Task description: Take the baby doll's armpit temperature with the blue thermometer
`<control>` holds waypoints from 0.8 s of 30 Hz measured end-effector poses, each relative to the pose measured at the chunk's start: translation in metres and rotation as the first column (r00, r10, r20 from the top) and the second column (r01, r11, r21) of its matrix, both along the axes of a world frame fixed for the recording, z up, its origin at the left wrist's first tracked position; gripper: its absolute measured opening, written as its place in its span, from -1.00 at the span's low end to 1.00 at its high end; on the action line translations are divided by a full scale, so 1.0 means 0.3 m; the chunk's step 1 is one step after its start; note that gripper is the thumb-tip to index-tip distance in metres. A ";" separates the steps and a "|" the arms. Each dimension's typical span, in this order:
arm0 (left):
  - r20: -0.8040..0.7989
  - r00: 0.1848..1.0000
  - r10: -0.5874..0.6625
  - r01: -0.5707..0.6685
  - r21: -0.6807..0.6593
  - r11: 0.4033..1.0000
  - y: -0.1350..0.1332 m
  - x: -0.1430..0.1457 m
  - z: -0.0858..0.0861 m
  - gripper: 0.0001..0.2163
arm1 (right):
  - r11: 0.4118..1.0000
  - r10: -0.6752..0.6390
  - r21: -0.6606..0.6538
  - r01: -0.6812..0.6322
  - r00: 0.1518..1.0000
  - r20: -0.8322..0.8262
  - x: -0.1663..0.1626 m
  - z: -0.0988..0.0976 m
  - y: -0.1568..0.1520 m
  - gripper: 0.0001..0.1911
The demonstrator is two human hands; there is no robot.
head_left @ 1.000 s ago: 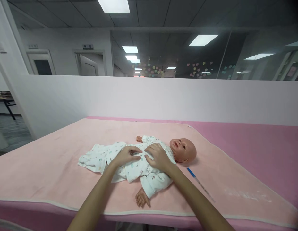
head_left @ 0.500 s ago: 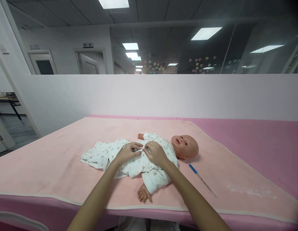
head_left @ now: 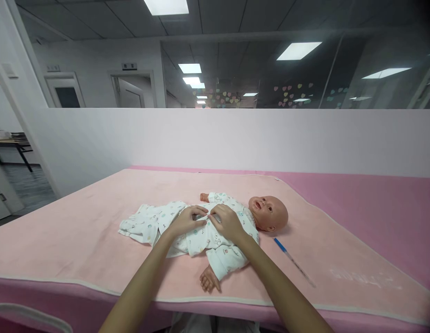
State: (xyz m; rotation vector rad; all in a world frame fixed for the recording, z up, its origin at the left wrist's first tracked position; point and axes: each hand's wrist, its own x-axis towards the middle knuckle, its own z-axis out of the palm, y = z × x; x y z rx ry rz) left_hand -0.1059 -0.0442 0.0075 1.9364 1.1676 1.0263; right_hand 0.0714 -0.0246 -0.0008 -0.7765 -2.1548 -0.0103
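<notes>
A baby doll [head_left: 268,213] lies on its back, head to the right, dressed in a white patterned baby outfit [head_left: 201,240]. At the belly, my left hand [head_left: 189,220] is closed, its thumb and fingers pinching the front of the outfit. Close beside it, my right hand [head_left: 227,222] also pinches the cloth, fingers bent and fingertips nearly meeting the left ones. The small bit of fabric between the fingertips is too fine to make out. One doll hand [head_left: 209,279] sticks out of the near sleeve, and the other [head_left: 204,197] out of the far sleeve.
A thin stick-like thermometer or pen with a blue end [head_left: 280,245] lies right of the doll. Under everything spreads a peach mat [head_left: 79,231] with white edging, over a pink surface [head_left: 374,208]. A white wall [head_left: 235,138] with glass above rises behind.
Both hands stay at the outfit's front with barely any finger movement. The whole view has shifted very slightly; the doll lies as before.
</notes>
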 end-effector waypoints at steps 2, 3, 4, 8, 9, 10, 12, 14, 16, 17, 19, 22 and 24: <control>0.012 1.000 0.004 -0.004 -0.011 1.000 0.001 0.002 0.001 -0.84 | 1.000 -0.002 -0.003 0.002 1.000 -0.001 -0.001 -0.002 0.003 -0.91; 0.017 1.000 0.007 -0.007 -0.019 1.000 0.001 0.002 0.002 -0.85 | 1.000 0.000 -0.003 0.000 1.000 -0.002 0.000 -0.002 0.003 -0.91; 0.021 1.000 0.010 -0.009 -0.029 1.000 0.002 0.003 0.003 -0.85 | 1.000 0.003 -0.002 -0.003 1.000 -0.004 0.000 -0.002 0.003 -0.91; 0.032 0.999 0.030 -0.028 -0.063 0.998 0.000 0.006 0.010 -0.84 | 1.000 0.015 0.007 -0.015 1.000 -0.004 0.001 0.000 -0.002 -0.94; 0.036 0.999 0.033 -0.030 -0.070 0.997 0.000 0.006 0.011 -0.84 | 1.000 0.017 0.008 -0.017 1.000 -0.004 0.001 0.000 -0.003 -0.94; 0.041 0.999 0.036 -0.032 -0.078 0.996 0.001 0.006 0.012 -0.84 | 1.000 0.017 0.010 -0.017 1.000 -0.007 0.000 0.000 -0.003 -0.93; 0.055 0.998 0.039 -0.034 -0.099 0.995 0.003 0.004 0.010 -0.84 | 1.000 0.014 0.013 -0.014 1.000 -0.018 0.000 -0.002 -0.002 -0.93; 0.077 0.996 0.033 -0.024 -0.123 0.992 0.008 0.001 0.006 -0.82 | 1.000 0.016 0.013 -0.016 1.000 -0.022 -0.001 -0.005 0.000 -0.92; 0.092 0.996 0.018 -0.005 -0.140 0.990 0.012 -0.004 0.002 -0.81 | 1.000 0.019 0.011 -0.018 1.000 -0.022 -0.001 -0.007 0.003 -0.92; 0.094 0.996 0.011 0.002 -0.142 0.990 0.013 -0.005 0.002 -0.81 | 1.000 0.018 0.009 -0.018 1.000 -0.020 -0.001 -0.007 0.003 -0.92; 0.084 0.996 0.004 0.008 -0.140 0.990 0.014 -0.006 0.004 -0.82 | 1.000 0.014 0.006 -0.014 1.000 -0.019 -0.001 -0.008 0.003 -0.93; 0.066 0.998 -0.007 0.015 -0.122 0.992 0.011 -0.002 0.012 -0.84 | 1.000 0.012 0.001 -0.011 1.000 -0.018 -0.001 -0.006 0.001 -0.93; 0.052 0.998 -0.019 0.024 -0.106 0.994 0.008 0.001 0.017 -0.85 | 1.000 0.012 -0.001 -0.012 1.000 -0.020 -0.002 -0.005 -0.001 -0.92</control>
